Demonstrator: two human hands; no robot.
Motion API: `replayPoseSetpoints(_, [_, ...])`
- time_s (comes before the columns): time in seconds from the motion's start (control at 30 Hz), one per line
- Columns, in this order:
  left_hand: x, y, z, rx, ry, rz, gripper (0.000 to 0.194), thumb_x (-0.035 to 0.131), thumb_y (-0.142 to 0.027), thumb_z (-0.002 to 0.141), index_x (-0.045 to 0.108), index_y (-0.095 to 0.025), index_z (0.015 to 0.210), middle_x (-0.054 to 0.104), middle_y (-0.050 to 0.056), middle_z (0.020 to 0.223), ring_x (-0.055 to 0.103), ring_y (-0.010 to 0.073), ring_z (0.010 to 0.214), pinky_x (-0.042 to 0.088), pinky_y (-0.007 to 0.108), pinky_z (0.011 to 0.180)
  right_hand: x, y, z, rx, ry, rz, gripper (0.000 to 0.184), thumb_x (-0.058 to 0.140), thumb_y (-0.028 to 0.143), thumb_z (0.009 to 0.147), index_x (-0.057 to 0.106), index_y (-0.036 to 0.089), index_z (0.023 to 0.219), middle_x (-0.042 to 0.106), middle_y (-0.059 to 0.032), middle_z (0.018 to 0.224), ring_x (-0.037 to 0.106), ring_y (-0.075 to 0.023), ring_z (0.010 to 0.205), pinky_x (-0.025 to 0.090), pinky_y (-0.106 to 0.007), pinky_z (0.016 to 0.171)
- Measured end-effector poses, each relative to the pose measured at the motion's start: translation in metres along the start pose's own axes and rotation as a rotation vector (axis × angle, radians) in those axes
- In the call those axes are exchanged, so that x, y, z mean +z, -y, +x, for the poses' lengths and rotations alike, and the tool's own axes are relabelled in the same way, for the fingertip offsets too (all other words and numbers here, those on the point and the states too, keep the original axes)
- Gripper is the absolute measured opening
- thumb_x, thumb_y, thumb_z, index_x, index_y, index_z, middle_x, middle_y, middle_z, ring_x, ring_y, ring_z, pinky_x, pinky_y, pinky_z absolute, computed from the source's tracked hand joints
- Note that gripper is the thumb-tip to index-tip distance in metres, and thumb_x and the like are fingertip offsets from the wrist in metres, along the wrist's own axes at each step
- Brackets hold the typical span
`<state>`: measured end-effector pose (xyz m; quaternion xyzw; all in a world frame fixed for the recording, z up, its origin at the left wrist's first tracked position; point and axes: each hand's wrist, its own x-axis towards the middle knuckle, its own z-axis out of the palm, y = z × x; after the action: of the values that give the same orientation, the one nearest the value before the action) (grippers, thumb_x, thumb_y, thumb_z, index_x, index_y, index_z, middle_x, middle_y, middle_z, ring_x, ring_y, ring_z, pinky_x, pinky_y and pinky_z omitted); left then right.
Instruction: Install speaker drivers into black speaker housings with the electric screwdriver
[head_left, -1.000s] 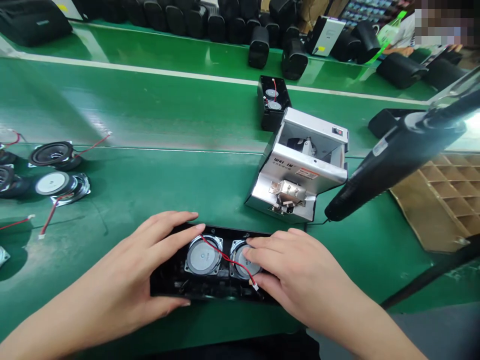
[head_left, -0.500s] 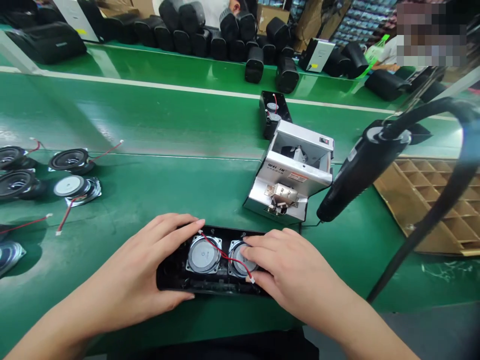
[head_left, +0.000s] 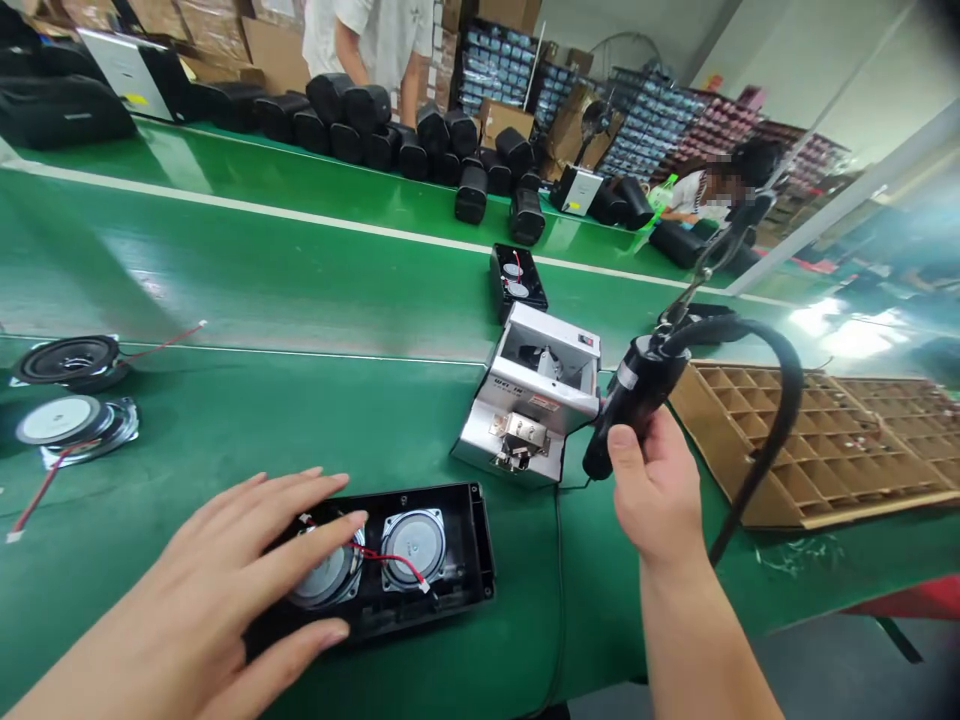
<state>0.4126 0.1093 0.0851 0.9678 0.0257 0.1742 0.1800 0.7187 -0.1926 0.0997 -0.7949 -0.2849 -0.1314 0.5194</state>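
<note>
A black speaker housing [head_left: 457, 560] lies on the green bench in front of me, with two round silver speaker drivers [head_left: 411, 545] seated in it and a red wire across them. My left hand [head_left: 232, 580] rests on the housing's left part, fingers spread flat over the left driver. My right hand [head_left: 656, 490] is raised to the right of the housing, closed around the black hanging electric screwdriver [head_left: 637, 400]. The screwdriver's tip points down beside the silver screw feeder [head_left: 529, 405].
Loose speaker drivers [head_left: 71, 420] with red leads lie at the left. Another open housing [head_left: 516, 280] sits on the conveyor behind the feeder. Cardboard divider trays [head_left: 825, 445] lie at the right. Rows of black speaker boxes [head_left: 420, 145] and two people are beyond the belt.
My right hand left the right driver, rose to the right and took hold of the hanging screwdriver. My view lifted and turned right. The left hand stayed on the housing.
</note>
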Motion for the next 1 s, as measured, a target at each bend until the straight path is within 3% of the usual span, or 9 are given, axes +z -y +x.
replayPoseSetpoints(0.1, [0.015, -0.021, 0.015, 0.006, 0.045, 0.079, 0.059, 0.077, -0.042, 0.105, 0.063, -0.048, 0.161, 0.054, -0.001, 0.182, 0.058, 0.0416, 0.162, 0.041, 0.071, 0.137, -0.006, -0.007, 0.007, 0.050, 0.004, 0.119, 0.039, 0.081, 0.052, 0.109, 0.070, 0.026, 0.137, 0.074, -0.0072, 0.108, 0.073, -0.0310, 0.094, 0.066, -0.054, 0.093])
replayPoseSetpoints(0.2, [0.025, -0.031, 0.021, 0.036, 0.072, 0.095, 0.104, 0.106, -0.054, 0.071, 0.061, -0.044, 0.165, 0.058, 0.006, 0.179, 0.061, 0.0485, 0.156, 0.048, 0.071, 0.129, -0.012, 0.004, 0.005, 0.076, -0.002, 0.316, 0.048, 0.073, 0.057, 0.115, 0.059, 0.033, 0.153, 0.063, -0.0008, 0.099, 0.069, -0.0237, 0.076, 0.068, -0.044, 0.072])
replayPoseSetpoints(0.27, [0.028, -0.034, 0.022, 0.021, 0.074, 0.104, 0.113, 0.111, -0.045, 0.059, 0.064, -0.044, 0.162, 0.063, 0.006, 0.174, 0.066, 0.0494, 0.149, 0.053, 0.069, 0.122, -0.013, 0.024, 0.005, 0.085, 0.025, 0.430, 0.056, 0.070, 0.069, 0.115, 0.054, 0.037, 0.158, 0.064, 0.0002, 0.100, 0.068, -0.0214, 0.070, 0.066, -0.040, 0.065])
replayPoseSetpoints(0.33, [0.029, -0.037, 0.023, 0.006, 0.076, 0.105, 0.105, 0.106, -0.030, 0.061, 0.067, -0.046, 0.157, 0.067, 0.002, 0.171, 0.068, 0.0455, 0.146, 0.053, 0.064, 0.121, -0.011, 0.052, 0.009, 0.074, 0.016, 0.526, 0.067, 0.075, 0.084, 0.107, 0.057, 0.037, 0.151, 0.067, 0.0024, 0.094, 0.066, -0.0197, 0.061, 0.062, -0.036, 0.058])
replayPoseSetpoints(0.5, [0.035, -0.039, 0.022, -0.008, 0.133, 0.072, 0.110, 0.105, -0.024, 0.056, 0.067, -0.048, 0.156, 0.064, -0.002, 0.174, 0.066, 0.0417, 0.150, 0.046, 0.060, 0.128, 0.017, 0.125, 0.038, 0.071, -0.147, 0.724, 0.078, 0.085, 0.100, 0.084, 0.066, 0.026, 0.100, 0.062, 0.0083, 0.056, 0.050, -0.0169, 0.038, 0.046, -0.028, 0.038])
replayPoseSetpoints(0.67, [0.043, -0.024, 0.018, 0.086, 0.109, 0.002, 0.107, 0.104, -0.070, 0.071, 0.062, -0.047, 0.166, 0.060, 0.003, 0.178, 0.068, 0.0441, 0.148, 0.051, 0.062, 0.122, 0.050, 0.137, 0.048, -0.101, -0.037, 0.705, 0.074, 0.085, 0.097, 0.088, 0.068, 0.025, 0.089, 0.066, 0.0058, 0.060, 0.057, -0.0183, 0.042, 0.047, -0.031, 0.040])
replayPoseSetpoints(0.73, [0.040, -0.025, 0.021, 0.052, 0.100, -0.003, 0.100, 0.102, -0.075, 0.072, 0.066, -0.048, 0.162, 0.062, 0.002, 0.176, 0.068, 0.0432, 0.147, 0.052, 0.060, 0.121, 0.057, 0.129, 0.046, -0.100, 0.039, 0.722, 0.073, 0.082, 0.097, 0.091, 0.072, 0.025, 0.096, 0.068, 0.0050, 0.063, 0.057, -0.0187, 0.043, 0.046, -0.031, 0.040])
replayPoseSetpoints(0.93, [0.025, -0.035, 0.037, 0.108, 0.171, 0.011, 0.052, 0.077, -0.052, 0.107, 0.069, -0.045, 0.157, 0.069, 0.000, 0.169, 0.075, 0.0345, 0.138, 0.057, 0.055, 0.114, 0.062, 0.121, 0.047, 0.041, 0.135, 0.767, 0.076, 0.089, 0.097, 0.084, 0.079, 0.029, 0.117, 0.068, 0.0048, 0.063, 0.053, -0.0191, 0.042, 0.045, -0.029, 0.040])
replayPoseSetpoints(1.0, [0.025, -0.035, 0.039, 0.107, 0.167, 0.027, 0.052, 0.073, -0.037, 0.106, 0.068, -0.043, 0.158, 0.069, 0.000, 0.169, 0.075, 0.0334, 0.139, 0.056, 0.055, 0.115, 0.058, 0.124, 0.045, 0.095, 0.168, 0.809, 0.076, 0.089, 0.096, 0.084, 0.080, 0.029, 0.120, 0.068, 0.0047, 0.062, 0.052, -0.0190, 0.041, 0.046, -0.029, 0.039])
